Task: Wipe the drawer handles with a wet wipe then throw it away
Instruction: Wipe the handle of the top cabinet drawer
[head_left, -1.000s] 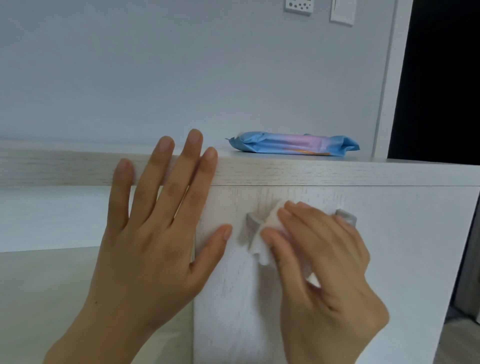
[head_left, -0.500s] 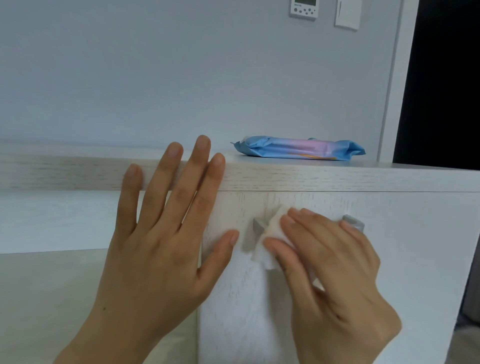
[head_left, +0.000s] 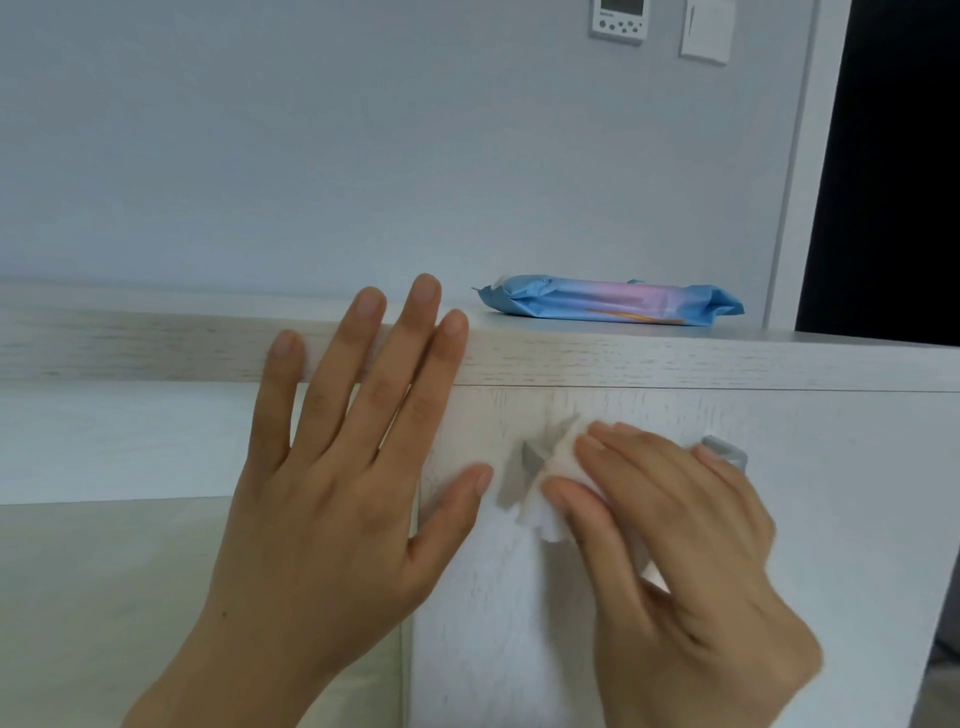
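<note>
Head view: the left hand (head_left: 332, 493) lies flat with straight, spread fingers against the left edge of the white drawer front (head_left: 831, 519), its fingertips reaching up over the cabinet top (head_left: 623, 358), holding nothing. Just right of it, the right hand (head_left: 675, 545) pinches a white wet wipe (head_left: 550, 499) between thumb and curled fingers, pressed around the left part of the grey drawer handle (head_left: 724, 452), whose right end shows past the knuckles. Farther back on the cabinet top lies a blue pack of wipes (head_left: 608, 306)
</note>
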